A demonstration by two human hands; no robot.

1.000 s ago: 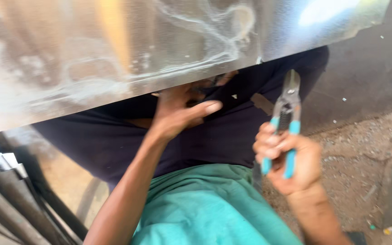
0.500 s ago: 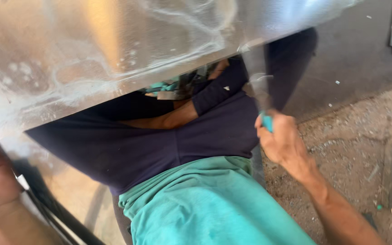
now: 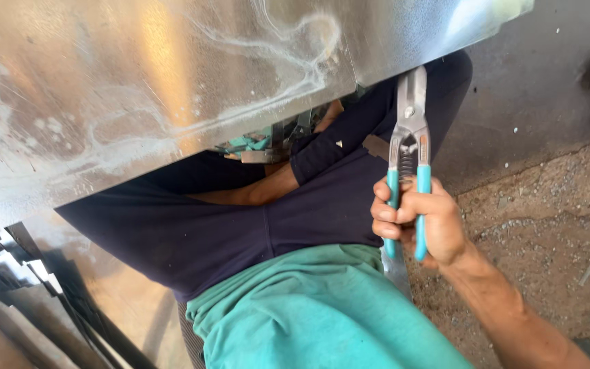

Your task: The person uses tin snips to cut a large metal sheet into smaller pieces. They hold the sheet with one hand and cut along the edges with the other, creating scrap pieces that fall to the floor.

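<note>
Right hand (image 3: 423,222), centre right, fingers wrapped round teal-handled snips (image 3: 409,147) at lower edge of shiny metal sheet (image 3: 138,102) filling upper frame. Left hand unseen. Gritty dirt ground (image 3: 548,219) at right.

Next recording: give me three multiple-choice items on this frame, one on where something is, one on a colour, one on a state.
1. Where do the blades of the metal tin snips with teal handles sit?
A. at the lower edge of the shiny metal sheet
B. on the gravel ground
C. in a pocket

2. What colour are the snip handles?
A. red
B. teal
C. black

3. How is the right hand?
A. open flat
B. resting on the sheet
C. wrapped around both handles

Answers: 1 A, blades meet the sheet edge; 2 B, teal grips show; 3 C, fingers curl around them.
</note>
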